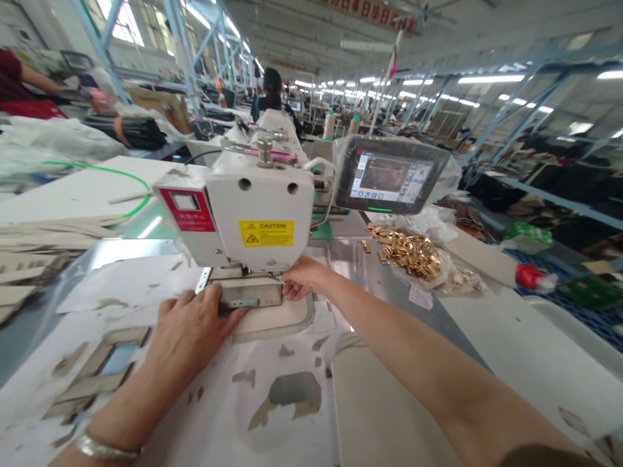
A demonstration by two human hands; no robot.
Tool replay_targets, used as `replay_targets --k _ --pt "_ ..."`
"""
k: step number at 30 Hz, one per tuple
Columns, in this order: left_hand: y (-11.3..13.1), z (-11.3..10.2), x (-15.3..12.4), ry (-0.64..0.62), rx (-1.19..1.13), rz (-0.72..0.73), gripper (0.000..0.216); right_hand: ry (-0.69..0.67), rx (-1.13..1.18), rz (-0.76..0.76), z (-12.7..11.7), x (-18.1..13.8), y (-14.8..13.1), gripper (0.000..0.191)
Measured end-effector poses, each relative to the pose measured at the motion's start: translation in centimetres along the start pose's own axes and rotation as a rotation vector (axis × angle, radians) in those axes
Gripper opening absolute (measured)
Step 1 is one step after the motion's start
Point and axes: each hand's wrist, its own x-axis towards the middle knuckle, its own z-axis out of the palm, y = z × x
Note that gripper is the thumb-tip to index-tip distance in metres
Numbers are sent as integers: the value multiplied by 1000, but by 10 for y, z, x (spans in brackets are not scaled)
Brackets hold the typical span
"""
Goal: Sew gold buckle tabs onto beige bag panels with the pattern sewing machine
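My left hand (192, 327) lies over the left end of a flat clamp frame (263, 293) under the sewing machine head (260, 214). Its thumb stretches along the frame's front edge, apart from the other fingers. Under the frame sits a cream panel (272, 321) with a rounded, darker-edged corner. At the frame's right end my right hand (300, 277) has its fingers curled together close below the machine head. What those fingers pinch, if anything, is too small to make out. The needle area is mostly hidden by the head and the frame.
A control screen (389, 175) stands right of the head, with a pile of gold metal pieces (409, 253) below it. Beige panels (24, 269) lie stacked at left. Torn white paper (228, 402) covers the near table. A person (272, 94) sits beyond the machine.
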Motion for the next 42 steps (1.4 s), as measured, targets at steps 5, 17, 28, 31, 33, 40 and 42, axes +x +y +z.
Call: replay_targets --k 5,17,28,31,33,40,42 --pt "12 3 9 13 -15 29 45 73 -81 11 -12 3 8 17" --pt "35 -4 5 -68 -114 139 39 111 -15 62 -60 -11 36 15" --pt "49 -11 0 -81 -189 233 28 180 7 43 -99 -17 68 9" --pt "59 -11 -1 -97 -240 281 28 183 27 31 -103 -18 72 9" --pt "71 -12 -2 -121 -299 325 29 182 22 25 -103 -18 73 10" --pt "147 -18 -14 -227 -579 598 19 179 34 -6 -101 -21 71 17" --pt "168 -18 -16 -263 -582 674 25 185 29 2 -101 -24 71 15"
